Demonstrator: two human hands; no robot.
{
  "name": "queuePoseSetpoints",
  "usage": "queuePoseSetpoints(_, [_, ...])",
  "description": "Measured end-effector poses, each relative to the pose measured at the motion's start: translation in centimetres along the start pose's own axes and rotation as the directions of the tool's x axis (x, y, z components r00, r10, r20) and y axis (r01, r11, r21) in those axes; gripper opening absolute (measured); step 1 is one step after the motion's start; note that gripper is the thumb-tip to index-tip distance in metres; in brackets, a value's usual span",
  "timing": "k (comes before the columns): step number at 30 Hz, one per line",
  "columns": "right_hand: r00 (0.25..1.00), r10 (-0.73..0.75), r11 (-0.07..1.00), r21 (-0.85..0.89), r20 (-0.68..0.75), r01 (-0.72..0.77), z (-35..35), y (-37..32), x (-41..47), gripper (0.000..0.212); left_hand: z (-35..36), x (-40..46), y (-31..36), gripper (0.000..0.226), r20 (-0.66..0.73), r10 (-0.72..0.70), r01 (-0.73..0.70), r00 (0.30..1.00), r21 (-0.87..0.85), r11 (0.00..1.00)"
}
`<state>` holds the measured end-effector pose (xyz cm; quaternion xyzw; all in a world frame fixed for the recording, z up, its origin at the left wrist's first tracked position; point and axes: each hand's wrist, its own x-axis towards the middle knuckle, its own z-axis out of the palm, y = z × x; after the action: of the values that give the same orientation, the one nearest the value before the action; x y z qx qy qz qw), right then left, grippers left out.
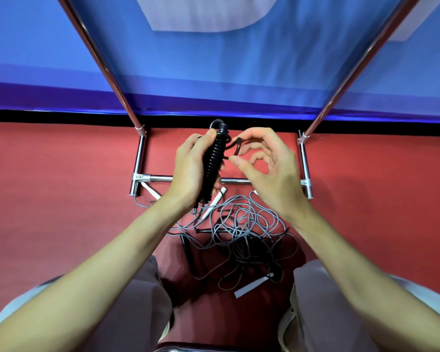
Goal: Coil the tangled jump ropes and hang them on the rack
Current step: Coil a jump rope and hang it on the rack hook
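Head view, looking down past both forearms to a red floor (61,199).

Left hand (188,168) wrapped round a black ribbed handle (214,161), fingers curled tight about it, thumb pressed near the top end; handle held upright, well above the floor. Right hand (267,168) just beside it, thumb and forefinger pinching a black rope (235,148) where it loops out from the handle, remaining fingers loosely spread. A grey loop showing behind the handle's top, probably cord already gathered there; hard to tell.

Below the hands, a tangled heap of grey rope (244,224) on the floor, mixed with darker cord, between the knees. White handles (215,203) lying in and around the heap, one at the near right edge, one by the left foot of the frame. Chrome rack (239,181) standing just beyond the heap: base bar across, two posts rising left and right toward a blue wall. Nothing seen hanging on it within view.

Step in hand, by judgement: winding the black rope round or alongside its handle, early in the task, with the grey ropes untouched. Next move likely calls for drawing more black cord free of the heap without dragging the grey tangle along, feeding even loops to the left grip, then lifting the coil to the rack.
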<state>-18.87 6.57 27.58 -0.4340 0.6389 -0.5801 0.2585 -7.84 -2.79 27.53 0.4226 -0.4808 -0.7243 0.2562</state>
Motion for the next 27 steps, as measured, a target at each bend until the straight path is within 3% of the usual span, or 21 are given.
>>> queuePoseSetpoints(5, [0.995,0.067,0.98,0.191,-0.078,-0.051,0.6,-0.3,-0.2,0.024,0.3,-0.5,-0.5,0.024,0.062,0.054,-0.057,0.997,0.051,0.997])
queuePoseSetpoints(12, [0.989,0.091,0.986,0.15,-0.112,-0.074,0.4,0.3,-0.4,0.023,0.9,-1.4,-1.7,0.016,0.097,0.123,-0.137,0.988,0.16,0.978])
queuePoseSetpoints(18, [0.919,0.271,0.939,0.288,-0.285,-0.187,1.2,1.0,-0.6,0.017,1.5,-1.4,-2.7,0.016,0.108,0.16,-0.182,0.981,0.249,0.951])
queuePoseSetpoints(27, [0.964,0.021,0.998,-0.059,-0.264,-0.038,0.7,1.2,-0.3,0.021,1.2,-1.1,-2.5,0.019,0.091,0.29,-0.3,0.953,0.432,0.85])
